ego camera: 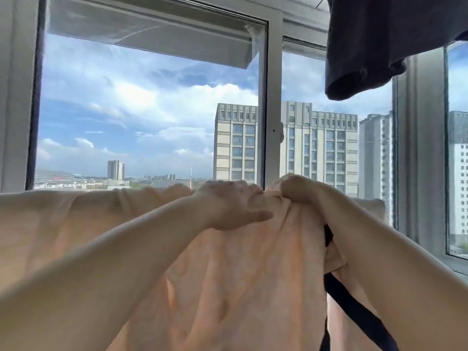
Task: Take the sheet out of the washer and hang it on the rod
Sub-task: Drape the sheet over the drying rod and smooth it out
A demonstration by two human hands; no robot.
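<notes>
Head view, nearest first: two bare forearms reach up and forward over a peach-coloured sheet (240, 274), which hangs in folds below them and spreads leftward along the top edge, draped over something at sill height; the rod itself is hidden under the cloth. The left hand (228, 206) lies on the sheet's upper edge with fingers fairly straight and the thumb stretched out to the right, pressing on the fabric. The right hand (296, 188), just beside it and touching it, has its fingers curled round a bunched gather of the sheet. A dark strap (354, 307) hangs under the right forearm. Higher right, a dark garment (374, 46) hangs. Beyond stands a white-framed window (273, 97), with apartment blocks (316, 148) and cloudy sky outside.
</notes>
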